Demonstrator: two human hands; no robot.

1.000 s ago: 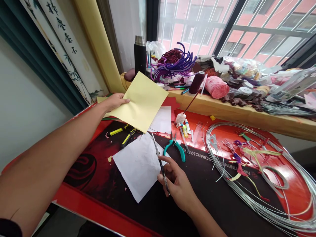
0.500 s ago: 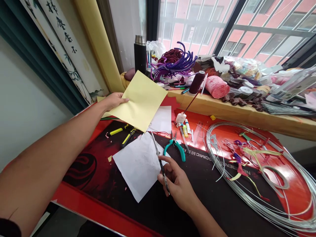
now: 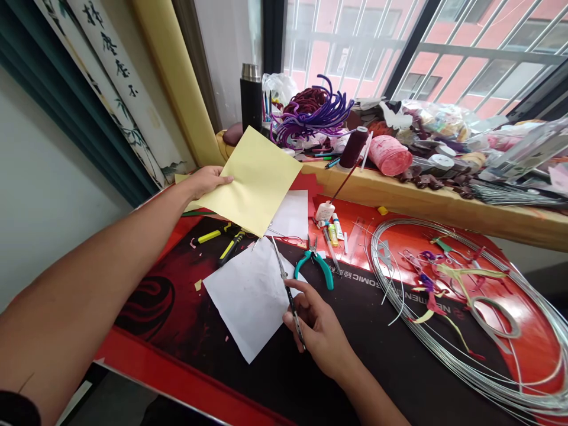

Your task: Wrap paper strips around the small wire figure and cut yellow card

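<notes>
Pinched by its left edge, a sheet of yellow paper (image 3: 261, 183) is held up by my left hand (image 3: 209, 182), the thumb on top and the other fingers hidden beneath. My right hand (image 3: 313, 325) is closed around a pair of slim scissors (image 3: 288, 290), whose blades look shut and point away from me. Under the scissors a white sheet of paper (image 3: 248, 302) lies on the dark mat. Teal-handled pliers (image 3: 314, 263) rest just right of the blades. Two yellow-and-black tools (image 3: 231, 247) lie below the yellow paper, partly covered by it.
A large coil of silver wire (image 3: 448, 361) covers the right side, with ribbon scraps and a roll of tape (image 3: 494, 319) inside it. A small white glue bottle (image 3: 325, 212) holding a brush stands near the wooden ledge (image 3: 444, 207). Yarn, thread and a black thermos (image 3: 251, 100) crowd that ledge.
</notes>
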